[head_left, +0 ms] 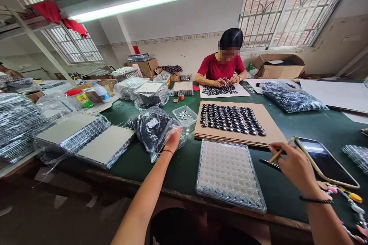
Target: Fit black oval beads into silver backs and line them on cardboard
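Observation:
My left hand [173, 139] is closed at the mouth of a clear plastic bag [151, 126] of black pieces, the film bunched around its partly hidden fingers. A thin wooden stick [277, 155] is pinched in my right hand [297, 164], above the table beside the phone [327, 160]. Between my hands lies a clear plastic tray [224, 168] with rows of round recesses; shiny rounds show along its near row. Behind it, shiny black domed pieces [230, 118] stand in rows on stacked cardboard sheets [270, 122].
An open plastic box [189, 120] of small pieces sits beyond my left hand. A co-worker in a red top [212, 67] handles small black pieces across the table. Stacked trays [106, 145] lie left; another filled bag [290, 95] lies far right. A bead string [352, 203] is near my right wrist.

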Available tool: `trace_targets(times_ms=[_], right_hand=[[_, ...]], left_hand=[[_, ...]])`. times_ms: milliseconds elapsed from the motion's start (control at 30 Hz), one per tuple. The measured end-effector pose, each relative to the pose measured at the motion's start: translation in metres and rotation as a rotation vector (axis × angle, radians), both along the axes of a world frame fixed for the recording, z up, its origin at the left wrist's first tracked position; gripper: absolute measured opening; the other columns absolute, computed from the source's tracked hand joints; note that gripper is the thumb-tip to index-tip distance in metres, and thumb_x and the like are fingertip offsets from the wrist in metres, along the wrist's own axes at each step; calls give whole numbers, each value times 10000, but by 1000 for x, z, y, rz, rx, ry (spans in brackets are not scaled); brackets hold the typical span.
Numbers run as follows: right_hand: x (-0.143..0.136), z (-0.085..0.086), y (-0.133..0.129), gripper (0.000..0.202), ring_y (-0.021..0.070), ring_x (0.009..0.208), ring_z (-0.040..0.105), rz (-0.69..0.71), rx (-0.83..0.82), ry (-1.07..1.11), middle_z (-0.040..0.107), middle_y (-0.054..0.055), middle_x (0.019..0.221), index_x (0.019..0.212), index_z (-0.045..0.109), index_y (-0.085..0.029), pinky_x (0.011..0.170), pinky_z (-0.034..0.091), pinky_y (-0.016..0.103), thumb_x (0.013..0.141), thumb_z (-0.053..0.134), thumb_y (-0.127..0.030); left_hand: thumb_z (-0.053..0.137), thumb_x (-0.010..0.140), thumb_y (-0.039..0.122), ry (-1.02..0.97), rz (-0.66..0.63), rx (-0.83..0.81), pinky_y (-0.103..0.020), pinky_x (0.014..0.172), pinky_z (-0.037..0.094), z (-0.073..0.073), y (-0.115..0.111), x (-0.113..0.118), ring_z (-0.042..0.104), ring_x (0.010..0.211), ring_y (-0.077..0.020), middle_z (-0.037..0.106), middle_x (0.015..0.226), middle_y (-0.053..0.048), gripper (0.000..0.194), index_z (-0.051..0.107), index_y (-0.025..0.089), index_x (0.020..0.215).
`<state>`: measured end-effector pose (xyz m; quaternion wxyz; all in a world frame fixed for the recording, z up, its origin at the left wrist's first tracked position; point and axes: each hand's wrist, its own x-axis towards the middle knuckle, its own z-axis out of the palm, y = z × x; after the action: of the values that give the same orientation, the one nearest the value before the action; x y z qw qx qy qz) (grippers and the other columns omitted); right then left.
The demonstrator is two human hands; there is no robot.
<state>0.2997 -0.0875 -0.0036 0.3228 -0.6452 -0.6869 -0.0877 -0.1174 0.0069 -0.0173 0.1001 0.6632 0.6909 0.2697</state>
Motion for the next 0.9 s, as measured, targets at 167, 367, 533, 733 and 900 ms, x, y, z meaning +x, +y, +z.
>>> trace_targets(times_ms=[167,367,533,733,900], right_hand=[[-51,37,51,198,225,773,580,216,152,153,643,85,800,836,616,-182,679,453,334,804,471,-313],[-93,13,76,131,198,719,583,333,160,293,650,63,757,800,593,-177,652,455,310,813,471,-224],[-100,1,62,132,182,706,560,363,112,285,638,54,734,795,591,-177,653,430,286,819,461,-185],[-112,-2,59,121,172,675,523,363,79,227,598,46,677,771,592,-176,635,379,268,788,481,-132],[-109,-1,56,108,168,670,516,359,64,300,589,37,677,787,564,-174,664,378,287,811,465,-138]], left_hand=[[476,808,332,-313,13,26,-318,785,416,10,-16,0,540,930,-219,613,915,-88,210,605,172,853],[539,731,461,-735,-104,-161,-170,363,259,15,-35,54,425,444,-82,479,553,31,338,571,141,838],[658,664,388,-1066,-266,-377,-131,344,224,29,-21,132,350,408,-29,471,556,40,291,577,135,784],[488,812,227,-1517,-211,-744,-119,383,328,35,-17,151,423,468,-30,524,663,-21,138,555,108,794],[491,791,109,-1803,-84,-889,-137,395,372,28,-24,144,519,538,-71,585,740,-53,108,568,109,866]])
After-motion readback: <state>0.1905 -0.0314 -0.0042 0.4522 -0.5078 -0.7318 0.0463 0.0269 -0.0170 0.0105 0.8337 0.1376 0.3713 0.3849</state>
